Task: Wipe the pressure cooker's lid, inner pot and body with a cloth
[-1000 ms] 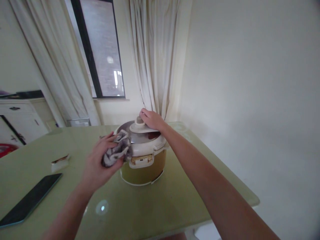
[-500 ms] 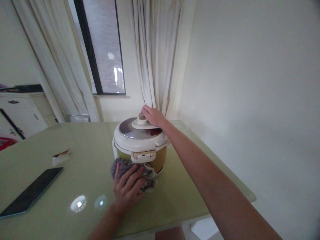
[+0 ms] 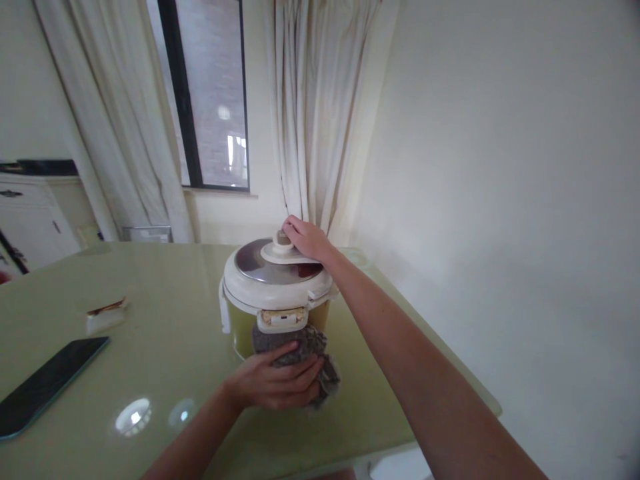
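Note:
A rice cooker (image 3: 273, 293) with a white rim and a shiny lid stands upright on the pale green table (image 3: 170, 287). My left hand (image 3: 280, 383) presses a grey cloth (image 3: 273, 339) against the cooker's front wall, just under the latch (image 3: 283, 320). Its fingers are bent over the cloth, which bunches out to the right. On top, my right hand (image 3: 306, 239) grips the knob (image 3: 283, 238) of the lid, its fingers curled round the far side and partly hidden.
A dark phone (image 3: 50, 380) lies at the table's left, with a small whitish packet (image 3: 106, 317) behind it. A wall (image 3: 500, 200) runs along the right side. Curtains (image 3: 310, 120) and a window (image 3: 215, 100) are behind the table, and a white cabinet (image 3: 40, 213) stands far left.
My left hand has slid the cloth to the right along the cooker's front and turned sideways. My right hand stays on the lid's knob. The view has shifted slightly.

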Available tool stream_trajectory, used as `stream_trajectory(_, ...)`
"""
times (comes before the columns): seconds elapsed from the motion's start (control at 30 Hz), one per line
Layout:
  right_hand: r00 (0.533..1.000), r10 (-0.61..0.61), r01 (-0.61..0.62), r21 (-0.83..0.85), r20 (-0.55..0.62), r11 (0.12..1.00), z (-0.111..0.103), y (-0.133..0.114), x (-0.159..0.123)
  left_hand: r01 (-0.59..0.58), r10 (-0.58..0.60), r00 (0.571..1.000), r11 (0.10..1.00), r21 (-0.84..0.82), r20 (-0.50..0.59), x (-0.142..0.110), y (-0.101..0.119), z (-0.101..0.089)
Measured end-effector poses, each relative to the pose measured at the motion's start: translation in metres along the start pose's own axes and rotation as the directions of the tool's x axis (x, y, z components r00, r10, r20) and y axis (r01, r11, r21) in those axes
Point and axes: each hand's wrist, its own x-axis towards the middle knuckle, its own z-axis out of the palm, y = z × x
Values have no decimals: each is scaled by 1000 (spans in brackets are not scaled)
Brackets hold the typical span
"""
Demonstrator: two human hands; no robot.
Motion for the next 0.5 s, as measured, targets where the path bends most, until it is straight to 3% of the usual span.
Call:
stream_trajectory(0.07, 1000, -11, 11, -5, -5, 1000, 1, 2, 1, 113, -111, 992, 993, 33, -61, -25, 8, 0)
stream_trajectory(0.13, 1000, -22, 22, -9, -15, 1000, 3, 4, 2, 317, -313, 947, 946, 65, -75, -55, 19, 3)
stream_trajectory(0.2, 999, -27, 27, -7, -19, 1000, 4, 5, 3, 530, -524, 848, 843, 88, -83, -83, 25, 5)
stream_trajectory(0.27, 1000, -26, 26, -4, -15, 1000, 4, 5, 3, 656, -638, 750, 750, 79, -174, -101, 22, 6)
stream_trajectory(0.4, 1000, -7, 7, -7, -7, 1000, 3, 2, 2, 782, -729, 585, 623, 11, -356, -96, -6, 1)
stream_trajectory(0.5, 1000, -9, 9, -11, -6, 1000, 2, 0, 1, 811, -748, 535, 585, -11, -392, -69, -32, -12)
